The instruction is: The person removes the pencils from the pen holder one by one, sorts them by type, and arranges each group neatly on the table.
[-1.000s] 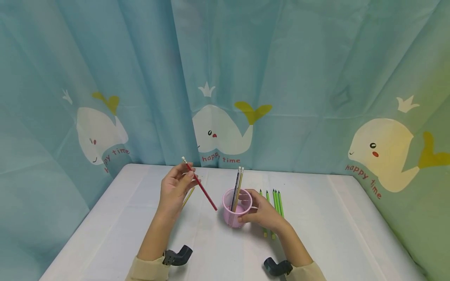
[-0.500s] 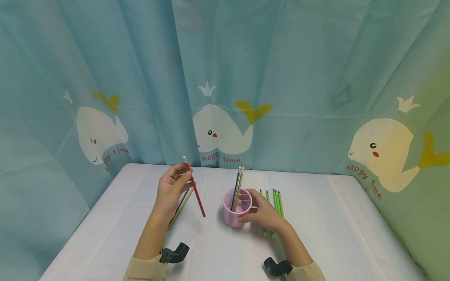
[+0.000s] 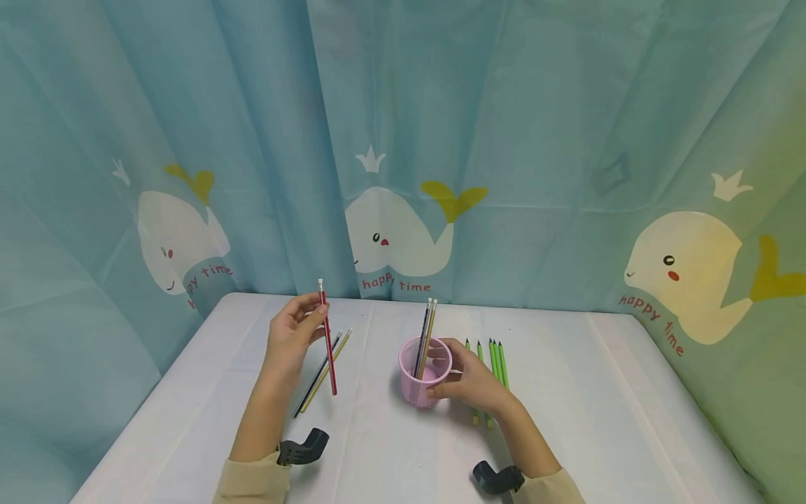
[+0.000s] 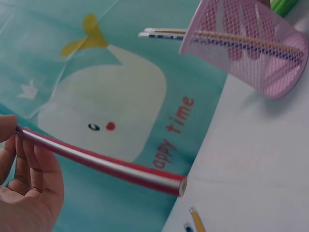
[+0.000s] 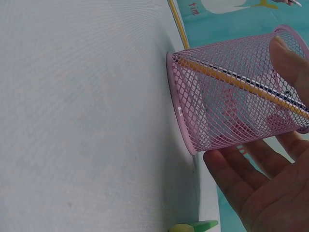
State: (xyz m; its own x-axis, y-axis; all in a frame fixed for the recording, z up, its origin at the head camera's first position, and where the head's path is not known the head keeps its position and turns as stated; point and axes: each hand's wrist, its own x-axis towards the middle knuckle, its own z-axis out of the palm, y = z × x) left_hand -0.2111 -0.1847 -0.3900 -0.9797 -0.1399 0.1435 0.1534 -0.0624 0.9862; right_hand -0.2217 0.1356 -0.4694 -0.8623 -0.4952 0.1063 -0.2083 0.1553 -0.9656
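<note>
A red pencil point(image 3: 329, 350) with a white eraser end up is pinched near its top by my left hand point(image 3: 293, 329); its lower end points down over the table. In the left wrist view the red pencil point(image 4: 106, 164) runs from the left hand point(image 4: 31, 179) toward the right. My right hand point(image 3: 475, 381) curls round the side of a pink mesh pencil cup point(image 3: 417, 393), thumb in front. Inside the cup lean a dark pencil and a gold pencil point(image 3: 431, 325). The right wrist view shows the cup point(image 5: 231, 96) between thumb and fingers of the right hand point(image 5: 275, 179).
Under the left hand a dark pencil point(image 3: 313, 385) and a gold pencil point(image 3: 330, 369) lie side by side on the white table point(image 3: 378, 448). Several green pencils point(image 3: 499, 364) lie to the right, partly behind the right hand. A blue whale-print curtain point(image 3: 535, 140) hangs behind the table.
My left hand has moved left, away from the cup, and the red pencil has swung from slanted to nearly upright. The pencils lying beneath it came into view. The right hand and cup stayed put.
</note>
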